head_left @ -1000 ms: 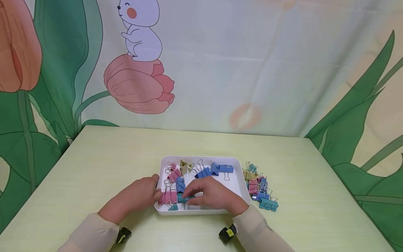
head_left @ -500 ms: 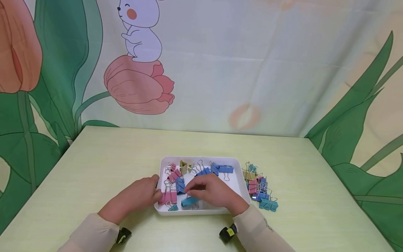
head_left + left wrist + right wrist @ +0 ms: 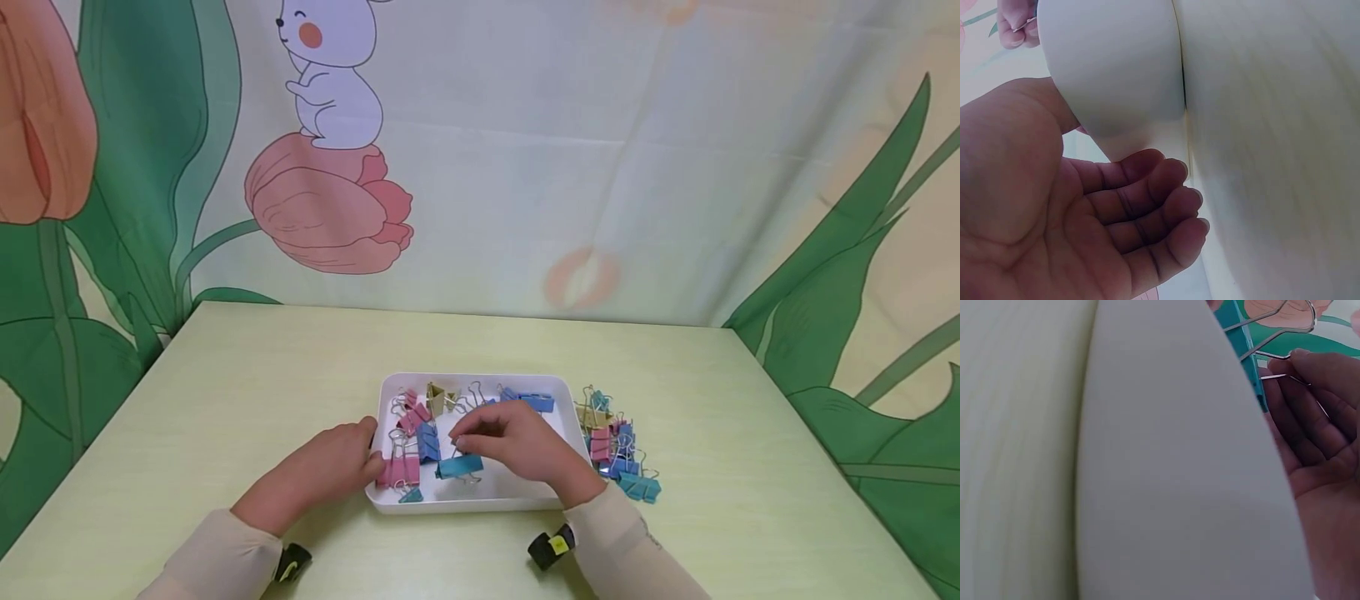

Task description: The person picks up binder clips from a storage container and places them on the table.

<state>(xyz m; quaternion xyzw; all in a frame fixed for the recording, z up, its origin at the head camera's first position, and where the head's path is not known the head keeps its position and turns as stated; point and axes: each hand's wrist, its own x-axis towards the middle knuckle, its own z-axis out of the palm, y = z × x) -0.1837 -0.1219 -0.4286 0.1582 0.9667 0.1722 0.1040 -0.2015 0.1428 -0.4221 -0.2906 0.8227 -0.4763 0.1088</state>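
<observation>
- Chg vs 0.5 s ago: teal clip (image 3: 459, 467) sits a bit higher/farther back & more level; R grip (image 3: 517, 442) shifts w/ it. Was resting lower near front wall.
- R grip = bare hand, thumb + fingertips pinching clip's wire handle (image 3: 455, 447); body hangs below. R wrist view agrees.
- Loc: teal clip over L half of white tray (image 3: 510, 505), looks lifted off its floor; exact clearance can't tell.
- Means (judged): clip now in hand, apparently loose from neighbors.
- L grip (image 3: 330, 458) holds tray's L end, thumb over rim, fingers outside; prob. steadying it. No chg there.
- Around: blue clip (image 3: 427, 443) just beside, contact unclear; pink clip (image 3: 403, 472) + small teal clip (image 3: 411, 496) to L; gold clip (image 3: 435, 402) at back; more blue clips (image 3: 536, 403) back R, partly hidden by R grip.
- Mixed pile (image 3: 618, 469) on tabletop (image 3: 262, 375), just R of tray.
- In the way: upright wires nearby, poss. snag; tray wall blocks most of R wrist view.
</observation>
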